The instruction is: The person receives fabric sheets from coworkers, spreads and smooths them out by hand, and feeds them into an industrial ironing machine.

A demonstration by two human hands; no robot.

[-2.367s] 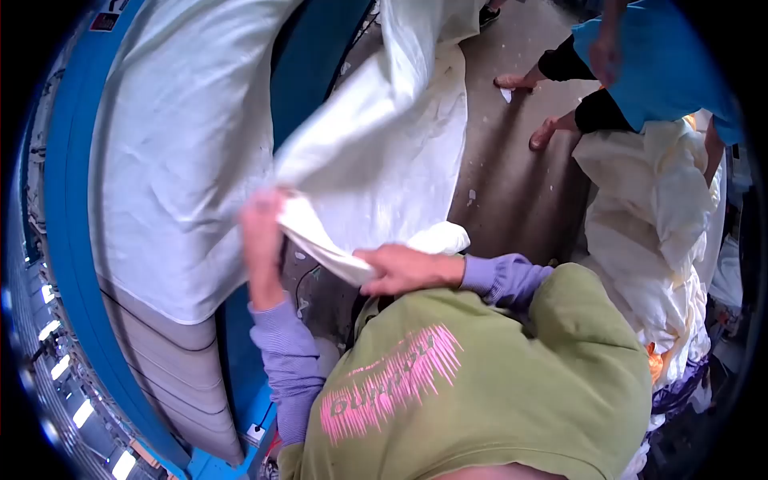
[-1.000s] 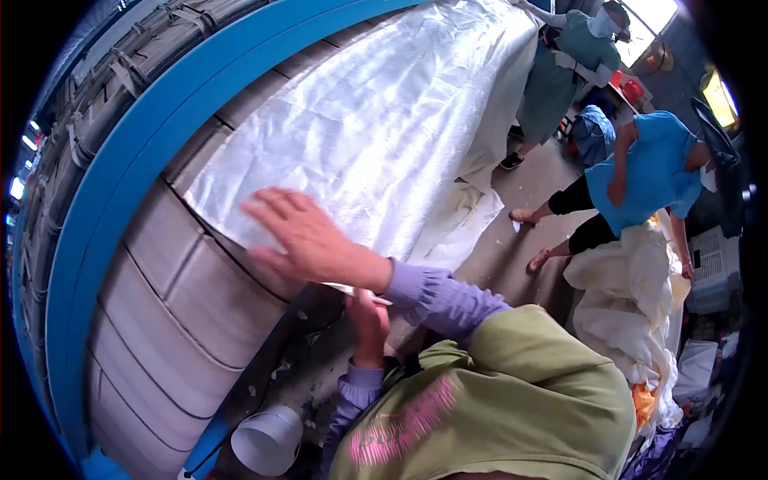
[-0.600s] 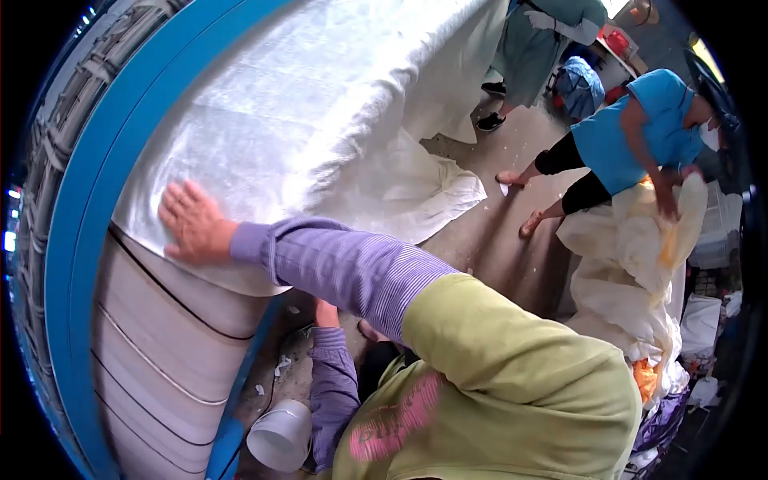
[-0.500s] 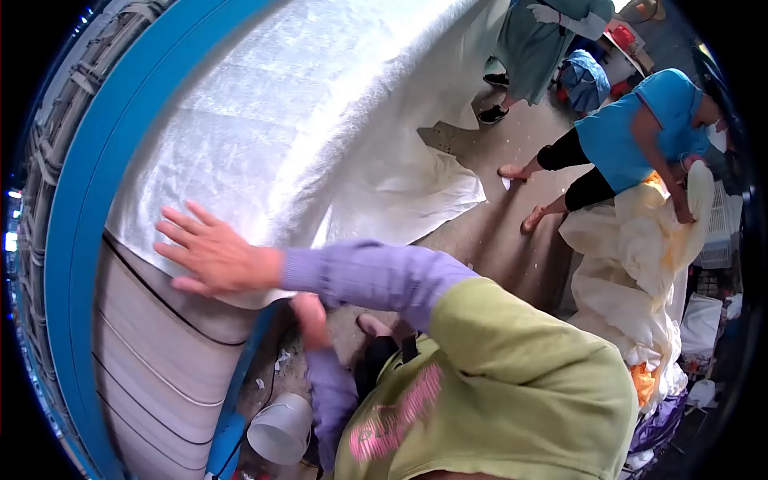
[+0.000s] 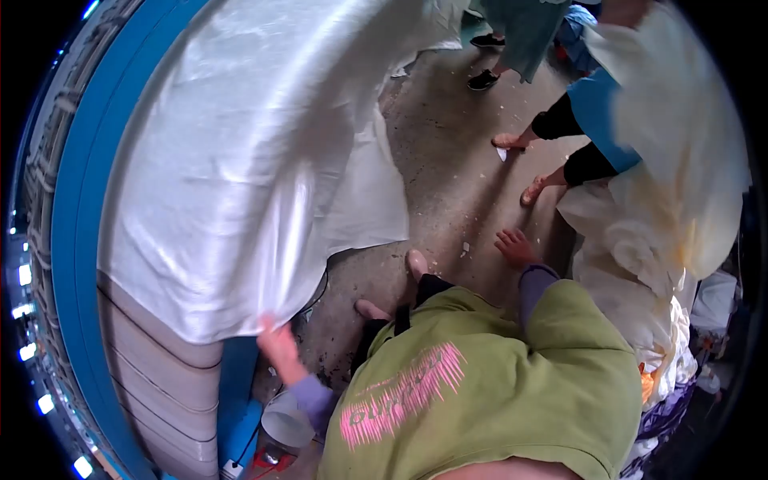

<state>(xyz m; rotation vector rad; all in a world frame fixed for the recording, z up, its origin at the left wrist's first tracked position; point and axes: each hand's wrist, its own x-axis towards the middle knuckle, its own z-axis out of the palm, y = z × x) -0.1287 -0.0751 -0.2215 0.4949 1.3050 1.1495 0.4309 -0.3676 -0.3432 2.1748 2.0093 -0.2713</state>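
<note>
A shiny white cloth (image 5: 216, 176) lies draped over a padded, curved grey surface (image 5: 164, 352) on the left. At its lower edge is my left hand (image 5: 280, 352), slightly blurred, with the fingers closed on the cloth and folds running down to them. My right hand (image 5: 516, 250) is held out over the floor, away from the cloth, its fingers apart and nothing in it.
A blue frame (image 5: 76, 216) borders the grey surface. Below my left hand is a white bucket (image 5: 288, 420). A co-worker in blue (image 5: 596, 120) stands behind a raised cream cloth (image 5: 680, 136). Another person's legs (image 5: 520, 36) show at the top. Scraps litter the floor (image 5: 448, 160).
My right hand has left the cloth and swung far right. My left hand has moved down and left to the cloth's edge. The cloth reaches lower over the grey surface; the cream cloth has risen.
</note>
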